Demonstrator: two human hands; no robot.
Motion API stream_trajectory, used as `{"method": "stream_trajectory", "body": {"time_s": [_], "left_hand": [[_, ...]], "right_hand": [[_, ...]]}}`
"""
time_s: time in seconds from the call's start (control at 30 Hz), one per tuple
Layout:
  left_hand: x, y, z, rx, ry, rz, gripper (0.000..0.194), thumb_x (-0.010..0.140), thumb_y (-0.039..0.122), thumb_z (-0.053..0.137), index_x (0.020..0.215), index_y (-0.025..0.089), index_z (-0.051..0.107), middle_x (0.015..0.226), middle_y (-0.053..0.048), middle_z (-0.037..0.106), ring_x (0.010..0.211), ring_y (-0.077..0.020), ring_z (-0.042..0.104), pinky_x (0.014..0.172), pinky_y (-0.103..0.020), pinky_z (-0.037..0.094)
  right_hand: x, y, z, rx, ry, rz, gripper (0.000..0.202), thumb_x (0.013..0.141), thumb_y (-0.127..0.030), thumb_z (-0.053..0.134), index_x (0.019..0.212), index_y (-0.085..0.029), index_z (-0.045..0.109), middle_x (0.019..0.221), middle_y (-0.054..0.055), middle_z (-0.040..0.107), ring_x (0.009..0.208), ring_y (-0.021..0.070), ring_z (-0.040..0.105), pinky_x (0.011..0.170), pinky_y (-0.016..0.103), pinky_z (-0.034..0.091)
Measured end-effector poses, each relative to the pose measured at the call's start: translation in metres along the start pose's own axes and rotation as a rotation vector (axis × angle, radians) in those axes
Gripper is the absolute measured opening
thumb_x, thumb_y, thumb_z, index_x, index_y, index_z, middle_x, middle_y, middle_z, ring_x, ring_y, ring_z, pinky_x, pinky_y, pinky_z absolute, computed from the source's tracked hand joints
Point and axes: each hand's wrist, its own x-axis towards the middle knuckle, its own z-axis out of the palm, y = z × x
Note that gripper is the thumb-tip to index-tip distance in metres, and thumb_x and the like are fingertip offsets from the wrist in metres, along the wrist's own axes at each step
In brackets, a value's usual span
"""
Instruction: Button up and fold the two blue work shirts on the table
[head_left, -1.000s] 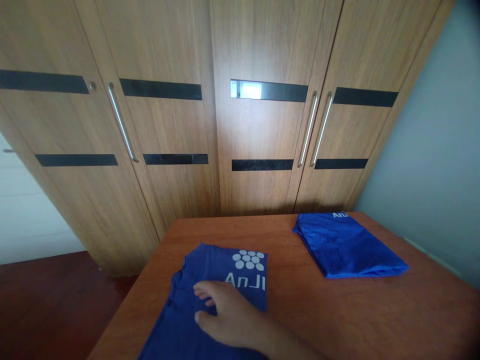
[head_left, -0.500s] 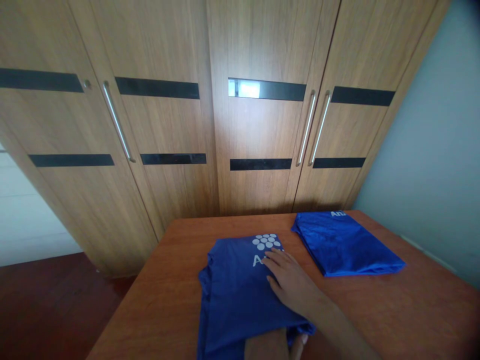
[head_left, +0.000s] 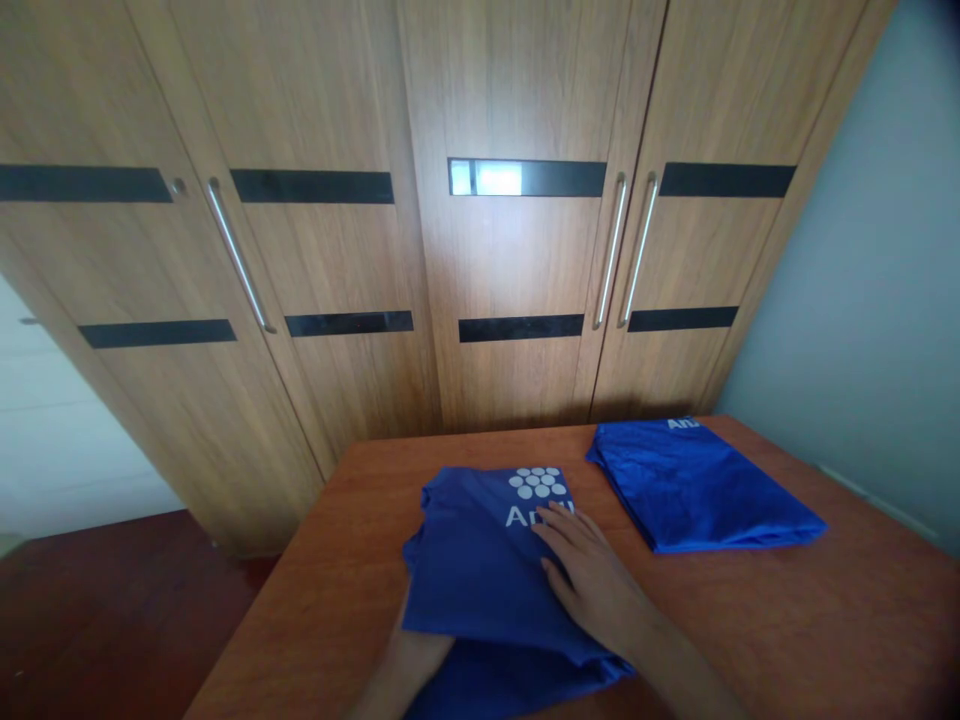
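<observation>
A blue cloth garment (head_left: 480, 570) with white dots and white lettering lies folded on the wooden table in front of me. My right hand (head_left: 592, 565) rests flat on its right part, fingers spread over the lettering. At the lower left edge, my left hand (head_left: 424, 645) reaches under a raised fold of the same garment. The fabric covers its fingers, so their grip is hidden. Below that fold, a lower layer of the cloth hangs toward the table's near side.
A second folded blue garment (head_left: 705, 490) lies at the table's back right. Behind the brown table (head_left: 352, 560) stands a wooden wardrobe (head_left: 517, 380) with long metal handles. A pale wall (head_left: 855, 330) rises on the right, and dark red floor (head_left: 97, 600) shows on the left.
My left hand has moved left, from the garment's near edge to its lower left side. The near fold now stands raised, with the lower layer exposed. The right hand stays on the cloth.
</observation>
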Motion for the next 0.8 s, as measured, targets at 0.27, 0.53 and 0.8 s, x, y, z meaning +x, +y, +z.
{"method": "stream_trajectory", "body": {"time_s": [0.27,0.53,0.8], "left_hand": [[0.040,0.021,-0.013,-0.803,-0.114,-0.546,0.059,0.082,0.061,0.046,0.101,0.010,0.068,0.090,-0.014,0.075,0.094,-0.0304,0.069,0.087,-0.043,0.052],[0.025,0.046,-0.013,-0.678,-0.194,-0.526,0.062,0.071,0.022,0.074,0.129,0.017,0.051,0.106,-0.012,0.073,0.092,-0.0276,0.071,0.086,-0.041,0.054],[-0.007,0.028,-0.021,-0.708,-0.150,-0.536,0.067,0.074,0.020,0.069,0.136,0.021,0.043,0.113,-0.011,0.070,0.100,-0.0258,0.068,0.092,-0.041,0.050]], "right_hand": [[0.000,0.001,0.001,-0.010,-0.008,-0.008,0.044,0.087,-0.018,0.043,0.130,-0.020,0.054,0.138,0.008,0.052,0.134,0.0246,0.038,0.113,0.049,0.027],[-0.005,0.004,-0.010,0.026,-0.029,-0.022,0.045,0.086,-0.017,0.044,0.129,-0.020,0.055,0.141,0.007,0.049,0.135,0.0244,0.037,0.114,0.049,0.026],[-0.013,-0.002,-0.008,0.001,-0.093,-0.074,0.049,0.089,-0.018,0.041,0.137,-0.023,0.047,0.147,0.004,0.042,0.138,0.0230,0.031,0.115,0.048,0.022]]}}
